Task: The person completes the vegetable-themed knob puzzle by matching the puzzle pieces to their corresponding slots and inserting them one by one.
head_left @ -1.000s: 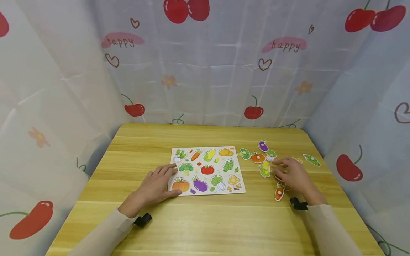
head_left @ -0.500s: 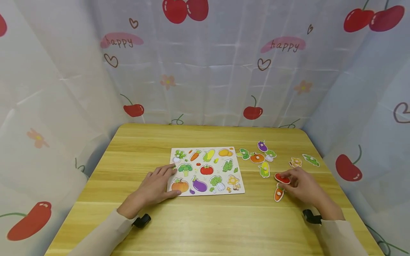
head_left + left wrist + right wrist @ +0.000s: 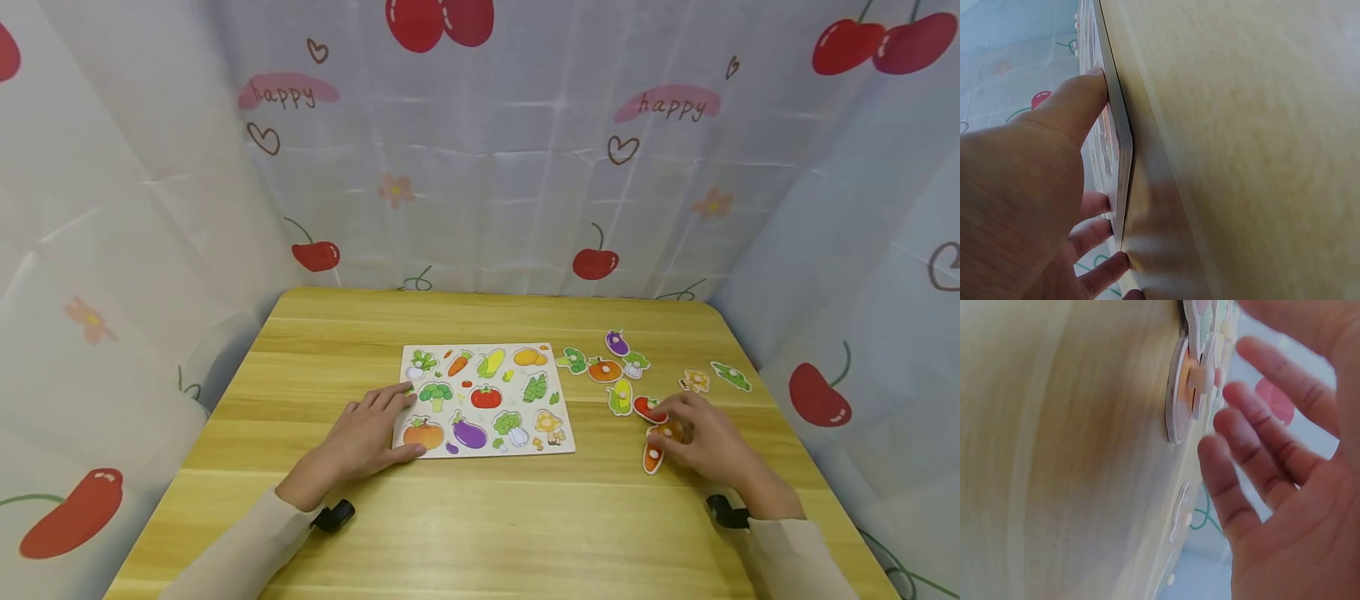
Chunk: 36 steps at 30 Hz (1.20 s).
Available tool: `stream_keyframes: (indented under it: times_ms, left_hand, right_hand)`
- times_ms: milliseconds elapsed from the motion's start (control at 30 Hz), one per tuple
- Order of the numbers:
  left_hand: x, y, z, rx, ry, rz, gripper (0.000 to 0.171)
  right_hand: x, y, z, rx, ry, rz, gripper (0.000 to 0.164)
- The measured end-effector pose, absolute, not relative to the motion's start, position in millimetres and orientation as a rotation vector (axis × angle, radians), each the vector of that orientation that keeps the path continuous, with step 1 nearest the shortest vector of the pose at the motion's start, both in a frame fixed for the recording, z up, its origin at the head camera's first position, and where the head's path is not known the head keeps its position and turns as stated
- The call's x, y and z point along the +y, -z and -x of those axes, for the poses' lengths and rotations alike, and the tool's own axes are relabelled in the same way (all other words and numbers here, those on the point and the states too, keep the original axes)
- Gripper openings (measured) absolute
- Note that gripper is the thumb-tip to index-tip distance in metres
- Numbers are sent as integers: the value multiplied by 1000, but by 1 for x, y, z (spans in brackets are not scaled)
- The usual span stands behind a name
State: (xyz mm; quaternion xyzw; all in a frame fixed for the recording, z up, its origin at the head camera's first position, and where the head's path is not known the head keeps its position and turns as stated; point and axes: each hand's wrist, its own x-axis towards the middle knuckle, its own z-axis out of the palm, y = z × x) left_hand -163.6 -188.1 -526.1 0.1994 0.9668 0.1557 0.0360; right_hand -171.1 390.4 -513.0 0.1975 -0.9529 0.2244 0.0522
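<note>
The tomato piece (image 3: 643, 407) and carrot piece (image 3: 652, 462) lie toward the surface's (image 3: 480, 533) right edge, beneath the right hand (image 3: 703, 440), its grip relaxed, apparently holding nothing. The left hand (image 3: 365, 432), fingers extended, rests on the puzzle board's (image 3: 489, 417) left edge. Choosing a piece seems the current step; lifting one would call for pinching its knob (image 3: 1202, 379).

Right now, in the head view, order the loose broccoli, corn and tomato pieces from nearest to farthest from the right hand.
1. Tomato piece, by the fingertips of the right hand
2. Corn piece, farther left
3. Broccoli piece, farthest left, beside the board
</note>
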Motion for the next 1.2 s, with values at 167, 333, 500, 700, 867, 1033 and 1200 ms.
stream_keyframes:
  times_ms: [167, 333, 500, 700, 867, 1033, 1200]
  left_hand:
    - [-187, 525, 163, 2963, -482, -591, 89]
    - [-186, 523, 162, 2948, -489, -583, 89]
    - [-187, 523, 161, 2946, -493, -582, 88]
    - [-188, 524, 164, 2956, -474, -590, 89]
    - [-189, 524, 165, 2956, -459, -598, 90]
    - [-189, 522, 168, 2948, -479, -599, 90]
    - [-191, 520, 171, 2930, -516, -586, 94]
  right_hand:
    - [391, 513, 168, -2928, -746, -611, 20]
    - [392, 514, 164, -2927, -835, -642, 21]
    - [393, 517, 162, -2852, -893, -745, 25]
    - [393, 518, 165, -2846, -845, -761, 31]
    - [392, 518, 166, -2815, -807, -782, 31]
    - [388, 515, 167, -2825, -802, -744, 29]
    - [380, 512, 169, -2871, -807, -695, 24]
